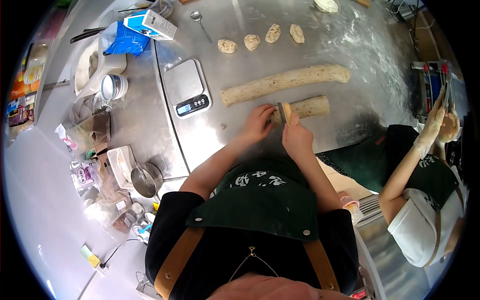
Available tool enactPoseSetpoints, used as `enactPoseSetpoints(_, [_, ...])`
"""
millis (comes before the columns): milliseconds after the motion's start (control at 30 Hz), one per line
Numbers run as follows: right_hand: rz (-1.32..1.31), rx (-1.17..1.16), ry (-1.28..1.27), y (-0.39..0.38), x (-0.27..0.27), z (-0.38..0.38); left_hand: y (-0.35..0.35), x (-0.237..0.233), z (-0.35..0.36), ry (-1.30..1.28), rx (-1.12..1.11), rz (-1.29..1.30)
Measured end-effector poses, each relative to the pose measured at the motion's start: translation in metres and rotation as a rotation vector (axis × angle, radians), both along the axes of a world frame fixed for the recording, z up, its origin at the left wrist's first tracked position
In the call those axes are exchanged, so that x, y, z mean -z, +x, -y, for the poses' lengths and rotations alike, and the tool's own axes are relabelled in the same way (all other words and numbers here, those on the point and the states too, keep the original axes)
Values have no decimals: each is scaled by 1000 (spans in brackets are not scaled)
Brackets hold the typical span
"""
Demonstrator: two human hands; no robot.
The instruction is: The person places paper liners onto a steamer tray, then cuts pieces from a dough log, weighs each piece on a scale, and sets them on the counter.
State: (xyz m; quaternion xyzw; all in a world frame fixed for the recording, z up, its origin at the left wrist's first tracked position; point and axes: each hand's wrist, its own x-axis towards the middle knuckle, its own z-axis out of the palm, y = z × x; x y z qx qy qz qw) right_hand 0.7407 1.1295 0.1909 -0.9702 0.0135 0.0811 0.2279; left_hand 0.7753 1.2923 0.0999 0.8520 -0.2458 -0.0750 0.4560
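Note:
My right hand [298, 137] grips a dough scraper [286, 111] by its light wooden handle. The scraper's dark blade stands across the shorter dough log [310, 106], near its left end. Curled fingers of my left hand [259, 123] hold that left end, just beside the blade; part of the end is hidden under them. Just beyond lies a longer, speckled dough log [285, 84], roughly parallel to the first. Several small cut dough pieces [251, 42] sit in a row farther back on the steel table [220, 60].
Left of the logs stands a digital scale [187, 90], with a spoon [201, 26] behind it. A carton [150, 25], tubs and a metal pot [146, 180] line the left side. Flour [365, 65] dusts the right. A co-worker [425, 185] in gloves stands at the right.

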Motion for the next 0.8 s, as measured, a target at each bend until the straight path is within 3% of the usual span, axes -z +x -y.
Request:
enactPoseSetpoints(133, [-120,-21,-49,8,13,-7,1,-1,3,7,-26,-29])
enactPoseSetpoints(400, [-87,5,-49,16,37,-5,5,0,8,58,-59,-66])
enactPoseSetpoints(500, [-57,29,-40,14,36,-6,14,8,14,-35,-189,-253])
enactPoseSetpoints(600, [-58,28,-23,6,35,-2,30,13,23,150,-156,-261])
enactPoseSetpoints(700, [-153,22,-31,-13,28,6,42,-11,24,397,27,-353])
enactPoseSetpoints(800, [-206,-3,-42,-37,18,15,32,-26,22,401,16,-314])
